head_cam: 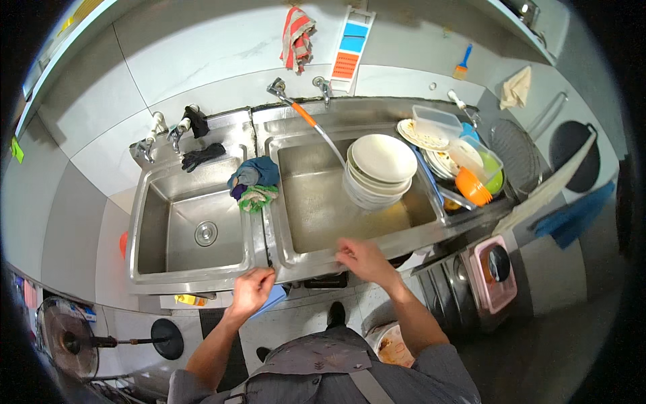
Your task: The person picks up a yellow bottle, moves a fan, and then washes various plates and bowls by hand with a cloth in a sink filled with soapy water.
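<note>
My left hand (254, 289) is loosely curled by the front rim between two steel sinks, with nothing visible in it. Over the front rim of the right sink (323, 227) is my right hand (364, 260), its fingers bent; nothing shows in its grasp, though the palm is hidden. Cloudy water lies in that sink. A tall stack of white bowls and plates (384, 158) stands in it towards the right. From a wall tap, a hose with an orange sleeve (304, 115) runs down to the stack's left side.
The left sink (189, 217) has a drain strainer (206, 233). Wet cloths (255, 174) lie on the divider, and a black glove (203, 157) behind. Soiled plates (446, 164), clear containers and orange bowls (472, 186) crowd the right end. A floor fan (70, 341) stands at left.
</note>
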The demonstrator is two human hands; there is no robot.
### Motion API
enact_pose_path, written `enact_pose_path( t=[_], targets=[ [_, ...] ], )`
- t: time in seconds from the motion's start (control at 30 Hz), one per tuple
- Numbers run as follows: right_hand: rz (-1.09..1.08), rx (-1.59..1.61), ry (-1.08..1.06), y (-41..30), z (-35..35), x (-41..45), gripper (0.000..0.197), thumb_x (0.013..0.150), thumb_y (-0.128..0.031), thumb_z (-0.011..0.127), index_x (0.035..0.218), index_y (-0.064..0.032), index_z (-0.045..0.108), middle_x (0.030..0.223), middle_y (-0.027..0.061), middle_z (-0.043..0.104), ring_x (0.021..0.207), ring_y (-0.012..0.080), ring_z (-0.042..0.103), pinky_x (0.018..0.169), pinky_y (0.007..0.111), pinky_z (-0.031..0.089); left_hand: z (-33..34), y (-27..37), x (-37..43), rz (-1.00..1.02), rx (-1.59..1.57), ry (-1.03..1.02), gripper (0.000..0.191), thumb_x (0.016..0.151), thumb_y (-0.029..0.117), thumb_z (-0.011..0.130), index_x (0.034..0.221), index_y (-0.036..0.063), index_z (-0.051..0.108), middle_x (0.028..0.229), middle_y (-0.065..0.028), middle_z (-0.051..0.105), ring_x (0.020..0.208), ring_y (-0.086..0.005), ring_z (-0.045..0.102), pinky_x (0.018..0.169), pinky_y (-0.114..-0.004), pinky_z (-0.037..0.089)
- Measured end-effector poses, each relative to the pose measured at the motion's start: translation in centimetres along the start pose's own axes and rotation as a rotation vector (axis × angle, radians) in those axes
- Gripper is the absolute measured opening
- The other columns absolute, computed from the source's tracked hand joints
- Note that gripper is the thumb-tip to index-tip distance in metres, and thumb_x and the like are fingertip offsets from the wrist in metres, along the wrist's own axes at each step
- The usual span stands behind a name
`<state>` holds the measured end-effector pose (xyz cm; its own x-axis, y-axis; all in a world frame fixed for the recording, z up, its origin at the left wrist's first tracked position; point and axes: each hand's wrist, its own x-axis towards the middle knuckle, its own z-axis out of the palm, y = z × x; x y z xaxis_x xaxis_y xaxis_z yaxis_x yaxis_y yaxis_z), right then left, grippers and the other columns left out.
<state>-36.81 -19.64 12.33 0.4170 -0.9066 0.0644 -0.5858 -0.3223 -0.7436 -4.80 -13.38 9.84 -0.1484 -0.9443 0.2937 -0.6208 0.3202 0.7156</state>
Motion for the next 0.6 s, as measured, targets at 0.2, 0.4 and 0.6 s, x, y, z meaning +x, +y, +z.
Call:
enact_pose_path(
  t=[0.2,0.4,0.6],
  targets=[
    [0.09,-0.265,-0.033,2.8,-10.4,7.6,0.034,0.089,-0.029,0.062,0.109,-0.0013,0.065,0.098,0.0215,0.068,0.093,0.0373,0.066,0.079,0.045,0.051,8.0,4.3,5.8,0.173,0.044,-0.034,0.009,0.085,0.008,0.069,0.092,0.0025,0.067,0.087,-0.0138,0.069,0.078,-0.0344,0.067,0.069,-0.041,0.055],
    [0.064,-0.357,-0.088,5.4,-16.2,14.7,0.04,0.088,-0.03,0.063,0.115,-0.0005,0.065,0.101,0.0207,0.07,0.095,0.0372,0.067,0.084,0.044,0.051,11.0,3.7,8.0,0.221,0.009,-0.056,0.011,0.083,0.005,0.071,0.093,0.0023,0.067,0.087,-0.0133,0.07,0.077,-0.0323,0.068,0.067,-0.04,0.055],
    [0.098,-0.447,-0.211,4.9,-21.0,19.3,0.047,0.087,-0.034,0.063,0.122,-0.0022,0.063,0.111,0.0183,0.069,0.101,0.0334,0.066,0.089,0.04,0.051,12.2,2.3,9.6,0.183,-0.09,0.042,0.008,0.083,0.008,0.07,0.089,0.0033,0.066,0.08,-0.0126,0.066,0.07,-0.0327,0.066,0.064,-0.041,0.054]
  ],
)
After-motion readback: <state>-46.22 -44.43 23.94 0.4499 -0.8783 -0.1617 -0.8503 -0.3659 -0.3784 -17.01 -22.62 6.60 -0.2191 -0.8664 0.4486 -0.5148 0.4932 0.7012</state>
